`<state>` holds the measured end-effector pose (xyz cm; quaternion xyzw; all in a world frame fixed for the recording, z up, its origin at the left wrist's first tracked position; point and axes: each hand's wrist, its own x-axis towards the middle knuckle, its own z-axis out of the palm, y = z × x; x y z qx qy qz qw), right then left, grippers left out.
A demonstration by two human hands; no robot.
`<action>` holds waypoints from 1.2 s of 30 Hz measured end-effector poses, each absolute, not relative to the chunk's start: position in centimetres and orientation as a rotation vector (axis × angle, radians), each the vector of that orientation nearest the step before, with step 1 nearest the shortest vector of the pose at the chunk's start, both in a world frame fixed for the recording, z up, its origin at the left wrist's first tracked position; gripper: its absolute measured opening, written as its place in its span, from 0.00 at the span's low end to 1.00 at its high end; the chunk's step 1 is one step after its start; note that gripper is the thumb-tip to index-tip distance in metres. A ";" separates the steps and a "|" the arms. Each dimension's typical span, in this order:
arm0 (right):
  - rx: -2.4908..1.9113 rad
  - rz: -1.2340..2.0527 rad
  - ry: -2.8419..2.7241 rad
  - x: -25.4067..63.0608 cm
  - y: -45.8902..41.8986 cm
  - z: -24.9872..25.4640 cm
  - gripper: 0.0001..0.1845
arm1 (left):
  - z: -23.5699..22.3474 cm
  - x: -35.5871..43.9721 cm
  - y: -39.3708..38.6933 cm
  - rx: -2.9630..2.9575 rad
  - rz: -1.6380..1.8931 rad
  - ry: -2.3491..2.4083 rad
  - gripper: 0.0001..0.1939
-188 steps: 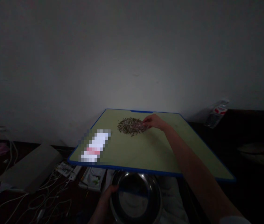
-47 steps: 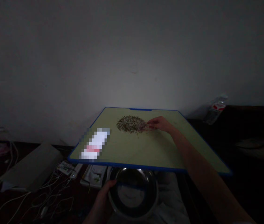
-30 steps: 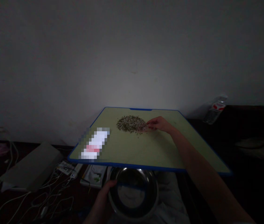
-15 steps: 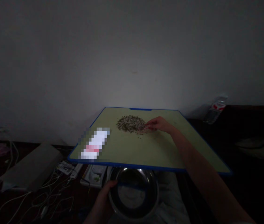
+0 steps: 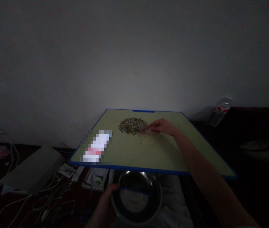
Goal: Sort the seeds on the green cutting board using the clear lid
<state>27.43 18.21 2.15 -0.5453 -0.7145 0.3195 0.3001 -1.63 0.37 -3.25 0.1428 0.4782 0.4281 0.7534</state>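
Bowl (image 5: 135, 199) is held by left hand (image 5: 107, 196); pinkish see-through object (image 5: 144, 130) is pinched by right hand (image 5: 163, 126), grains (image 5: 131, 125) spread beside that grip.

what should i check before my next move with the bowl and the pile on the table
1. Left hand holding the metal bowl by its rim: ok.
2. Right hand at the right edge of the pile of small bits: ok.
3. Right fingers closed on the pinkish see-through item: cannot tell, too dim.
4. Pile all together: not ok, a few bits lie loose on its near side.
5. Pixelated bright item apart from the pile: ok.
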 end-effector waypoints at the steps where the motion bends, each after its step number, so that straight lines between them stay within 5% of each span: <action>1: -1.449 0.839 -1.907 27.4 18.2 2.1 0.16 | -3.4 -1.7 0.4 0.312 0.920 1.044 0.09; 36: -1.406 0.998 -1.871 27.2 18.0 2.3 0.17 | -3.5 -1.7 0.6 0.311 0.893 1.039 0.08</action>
